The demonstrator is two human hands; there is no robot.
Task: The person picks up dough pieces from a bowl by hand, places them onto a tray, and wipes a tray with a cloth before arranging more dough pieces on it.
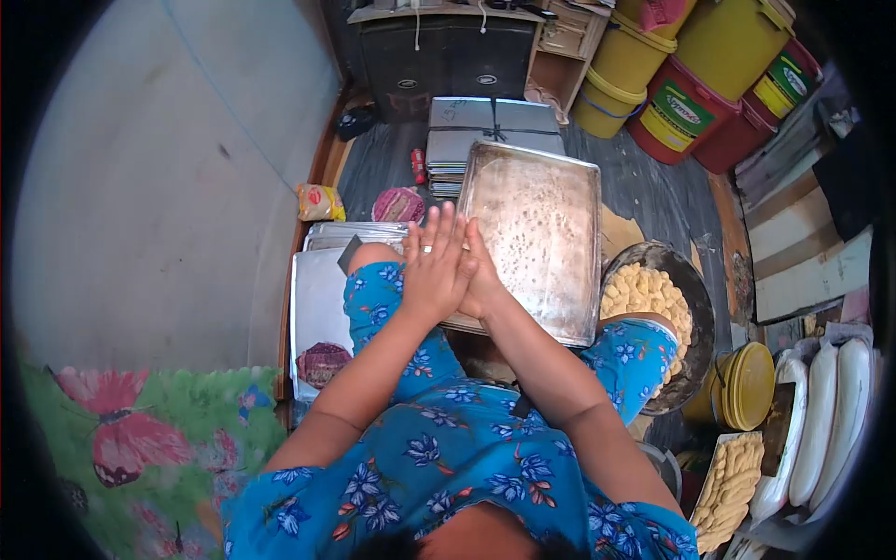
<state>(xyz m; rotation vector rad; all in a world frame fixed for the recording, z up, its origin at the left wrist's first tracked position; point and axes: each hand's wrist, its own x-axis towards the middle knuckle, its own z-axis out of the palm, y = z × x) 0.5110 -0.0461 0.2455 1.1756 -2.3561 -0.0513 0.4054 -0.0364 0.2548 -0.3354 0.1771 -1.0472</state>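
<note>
Two hands are pressed palm to palm, fingers straight. The left hand, with one ring, lies over the right hand. Whether anything sits between the palms cannot be told.

Just beneath them, one metal baking tray rests across the seated person's knees, its surface bare. To the person's right, one dark bowl is filled with pale dough pieces. Nearer, one small tray holds shaped dough strips. Well beyond stand several buckets, yellow and red.
</note>
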